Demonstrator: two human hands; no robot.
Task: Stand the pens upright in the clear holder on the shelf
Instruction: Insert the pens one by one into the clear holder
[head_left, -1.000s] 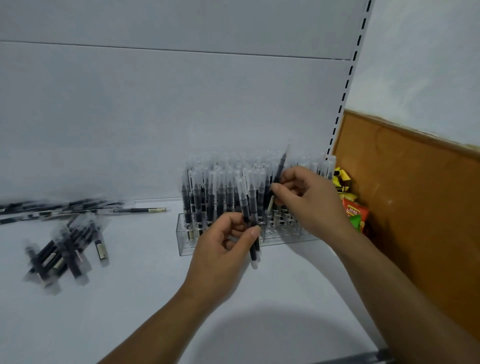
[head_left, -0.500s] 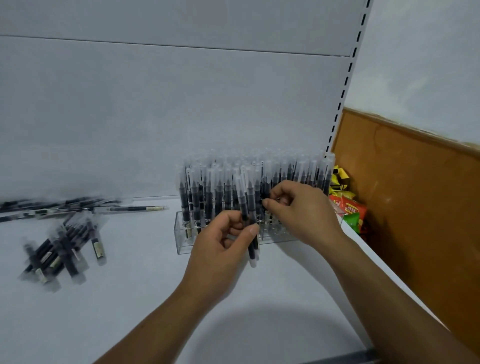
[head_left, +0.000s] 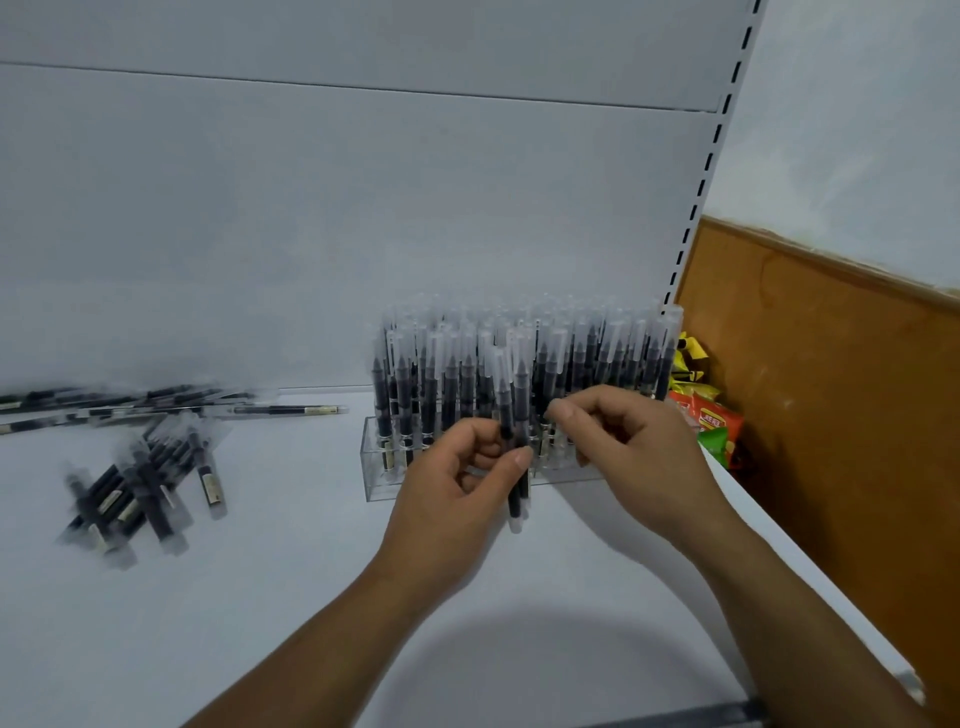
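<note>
You are in the middle of feeding pens from a small bunch into the holder. The job looks well along but not finished.

Nearest you, your left hand (head_left: 457, 483) is curled round a couple of held pens (head_left: 514, 496). Its thumb tip presses against them and keeps them roughly upright, caps up, just in front of the holder's front wall.

At 2 o'clock from it, your right hand (head_left: 639, 457) has bent fingers, with thumb and forefinger drawn close together. Their tips are just beside the held pens and against the front row. I cannot tell whether they pinch a pen or only touch one, because they blur into the dark barrels.

Just behind both hands the clear holder (head_left: 375, 467) sits on the white shelf (head_left: 291, 571). It is crowded with standing pens (head_left: 571, 358), caps up.

As I judge it, the next move asks you to take one pen from the left hand and find a free hole, which is hard to spot among so many barrels. Then lower it straight, so it does not knock its neighbours askew.

At 9 o'clock from the holder, well apart, a pile of loose pens (head_left: 150, 488) lies flat, waiting its turn. Farther off, at 10 o'clock, a row of pens (head_left: 156, 402) lies along the back panel. At 3 o'clock, past the shelf end, sit some snack packets (head_left: 711, 421).
</note>
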